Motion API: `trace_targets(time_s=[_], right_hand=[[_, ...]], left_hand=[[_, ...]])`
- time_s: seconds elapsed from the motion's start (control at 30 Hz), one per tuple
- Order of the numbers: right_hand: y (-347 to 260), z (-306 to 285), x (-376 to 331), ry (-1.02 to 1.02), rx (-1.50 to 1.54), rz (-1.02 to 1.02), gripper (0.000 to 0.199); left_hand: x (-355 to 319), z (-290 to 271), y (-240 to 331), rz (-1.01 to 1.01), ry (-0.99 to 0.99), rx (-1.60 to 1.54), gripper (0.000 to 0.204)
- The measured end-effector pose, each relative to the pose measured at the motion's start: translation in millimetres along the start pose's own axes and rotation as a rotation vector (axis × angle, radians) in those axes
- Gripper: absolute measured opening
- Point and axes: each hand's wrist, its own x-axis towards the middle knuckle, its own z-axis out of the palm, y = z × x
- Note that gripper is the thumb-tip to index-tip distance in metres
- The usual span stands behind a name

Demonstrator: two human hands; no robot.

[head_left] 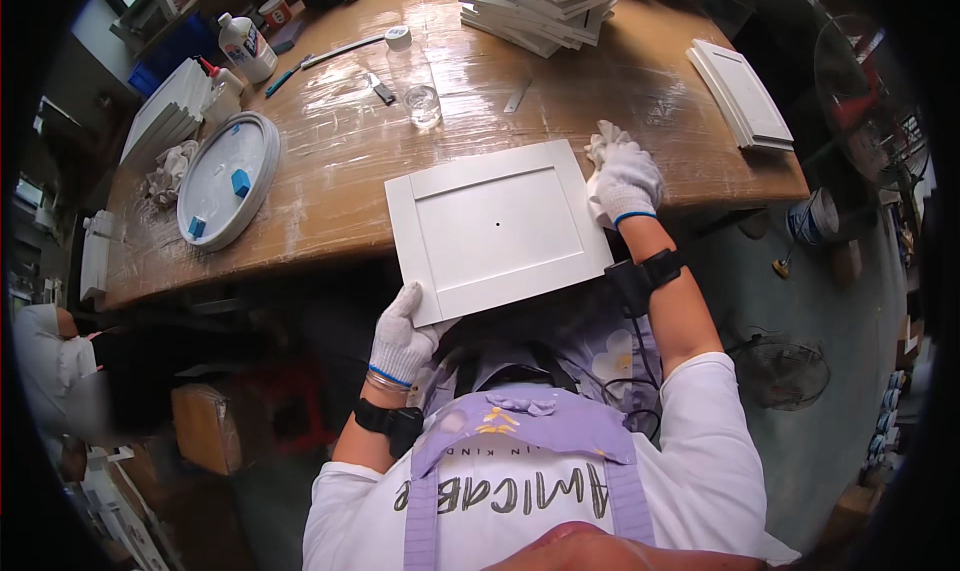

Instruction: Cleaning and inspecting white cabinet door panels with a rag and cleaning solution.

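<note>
A white framed panel, like a small cabinet door (480, 246), lies tilted over the near edge of the table. It has a recessed centre with one small dark hole. My left hand (402, 336), in a white knitted glove, grips its near left corner, thumb on top and the other fingers mostly hidden beneath. At the panel's right edge is my right hand (632, 179), gloved too, closed around a crumpled white cloth (606, 139). Beyond the panel stand a clear bottle (408, 71) with a white cap and a utility knife (380, 89).
The film-covered table (330, 161) carries a stack of white panels (545, 11) at the back and more panels (742, 96) at right. At left sit a round white lid (225, 186) with blue blocks, a white bottle (246, 49) and panels (165, 111). A fan (785, 371) stands at lower right.
</note>
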Motion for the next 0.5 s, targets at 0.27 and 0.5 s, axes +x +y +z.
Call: trace_targets(time_s=[0.27,0.5], right_hand=[[-81,-55,-135,0.014,0.38,-1.411,0.026],[-56,-30,-34,0.156,0.412,-0.729,0.036]], left_hand=[[4,1,23,-0.039,0.007,0.191,0.041],[-15,-41,23,0.186,-0.057,0.285,0.044]])
